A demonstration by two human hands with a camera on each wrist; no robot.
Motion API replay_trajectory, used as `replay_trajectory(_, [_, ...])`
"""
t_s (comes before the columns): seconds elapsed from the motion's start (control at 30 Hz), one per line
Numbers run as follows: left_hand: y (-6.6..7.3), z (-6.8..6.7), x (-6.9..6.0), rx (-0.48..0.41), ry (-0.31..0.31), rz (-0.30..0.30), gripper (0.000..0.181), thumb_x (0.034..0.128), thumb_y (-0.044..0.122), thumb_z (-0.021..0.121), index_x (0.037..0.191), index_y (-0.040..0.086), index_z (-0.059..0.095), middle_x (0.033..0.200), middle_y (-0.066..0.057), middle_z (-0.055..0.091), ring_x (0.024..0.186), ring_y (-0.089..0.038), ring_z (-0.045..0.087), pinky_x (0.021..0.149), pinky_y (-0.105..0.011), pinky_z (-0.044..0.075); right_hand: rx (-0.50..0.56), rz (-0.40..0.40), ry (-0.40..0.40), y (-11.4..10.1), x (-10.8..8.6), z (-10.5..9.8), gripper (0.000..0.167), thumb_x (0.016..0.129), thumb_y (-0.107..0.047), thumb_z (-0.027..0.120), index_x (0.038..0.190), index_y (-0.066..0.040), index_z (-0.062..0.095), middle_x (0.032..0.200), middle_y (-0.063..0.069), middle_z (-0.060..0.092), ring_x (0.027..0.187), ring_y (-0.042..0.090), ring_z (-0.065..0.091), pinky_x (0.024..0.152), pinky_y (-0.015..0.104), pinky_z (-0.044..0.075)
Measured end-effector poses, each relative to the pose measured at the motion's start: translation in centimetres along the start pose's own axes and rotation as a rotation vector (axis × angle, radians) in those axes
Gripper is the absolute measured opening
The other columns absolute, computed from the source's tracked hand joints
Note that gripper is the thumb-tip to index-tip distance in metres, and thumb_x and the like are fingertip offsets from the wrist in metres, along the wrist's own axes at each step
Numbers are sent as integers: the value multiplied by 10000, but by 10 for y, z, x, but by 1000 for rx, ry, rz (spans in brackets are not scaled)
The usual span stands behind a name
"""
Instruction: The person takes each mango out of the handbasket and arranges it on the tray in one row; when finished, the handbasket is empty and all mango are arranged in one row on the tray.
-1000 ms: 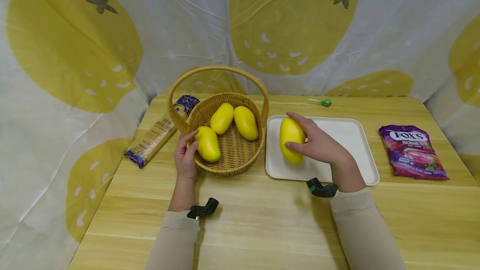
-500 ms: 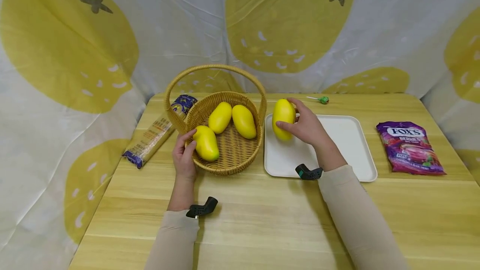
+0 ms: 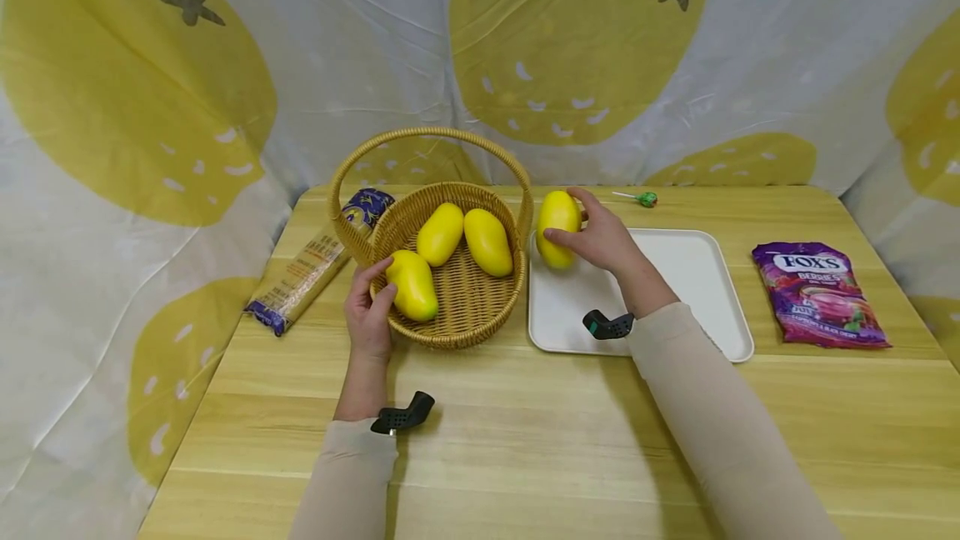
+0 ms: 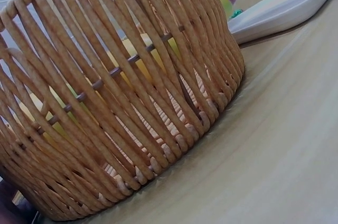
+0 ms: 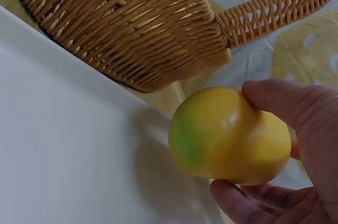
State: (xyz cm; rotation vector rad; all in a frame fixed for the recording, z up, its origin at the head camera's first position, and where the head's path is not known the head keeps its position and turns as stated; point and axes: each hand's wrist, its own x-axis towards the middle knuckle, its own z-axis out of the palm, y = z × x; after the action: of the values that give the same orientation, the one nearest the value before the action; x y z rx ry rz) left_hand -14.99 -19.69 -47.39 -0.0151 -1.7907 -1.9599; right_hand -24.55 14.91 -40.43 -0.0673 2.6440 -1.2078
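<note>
Basket [image 3: 453,342] of woven cane stands left of centre, its tall handle [image 3: 431,132] arching over three yellow mangoes [image 3: 441,234]; a long blue-ended packet [image 3: 315,273] lies slantwise to its left, partly hidden by it; to the right is a white tray [image 3: 690,290], with a lollipop [image 3: 646,200] just beyond the far edge and a purple bag of sweets [image 3: 821,294] off to the right; the basket's right wall and the foot of the handle come between the three mangoes and the tray. All of it sits on a pale wooden bench [image 3: 495,448]; light cloth [image 3: 390,40] printed with big yellow lemons hangs behind and at the sides. The right hand [image 3: 603,244] has thumb and fingers clamped round a fourth mango [image 3: 557,211], clear of the tray, above its far left corner, near the basket; the left hand [image 3: 369,315] rests at the basket's left rim, finger and thumb tips beside the nearest mango; whether it grips the rim, I can't tell.
</note>
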Motion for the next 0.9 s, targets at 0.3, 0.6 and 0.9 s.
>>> replay_trajectory(0.3, [-1, -1, 2, 51, -33, 38, 400, 848, -28, 544, 1232, -104, 626, 1155, 195, 695, 1560, -350, 217, 1287, -480, 84, -16, 9, -11, 5, 6, 8, 922, 902, -497, 712, 1634, -260, 206, 1511, 253, 479, 1331, 430, 512, 1052, 587, 459])
replay_trajectory(0.6, [-2, -2, 2, 60, -24, 28, 391, 846, -9, 545, 1213, -108, 634, 1154, 193, 697, 1551, -319, 239, 1278, -466, 126, -29, -18, -14, 5, 10, 14, 901, 913, -458, 720, 1631, -252, 215, 1527, 251, 469, 1366, 422, 495, 1070, 579, 456])
replay_trajectory(0.9, [-2, -2, 2, 82, -3, 13, 374, 853, 7, 563, 1205, -78, 655, 1333, -28, 688, 1569, -336, 199, 1287, -473, 92, -53, -17, -12, 3, 11, 17, 911, 921, -457, 706, 1640, -231, 195, 1526, 254, 467, 1372, 412, 490, 1088, 566, 444])
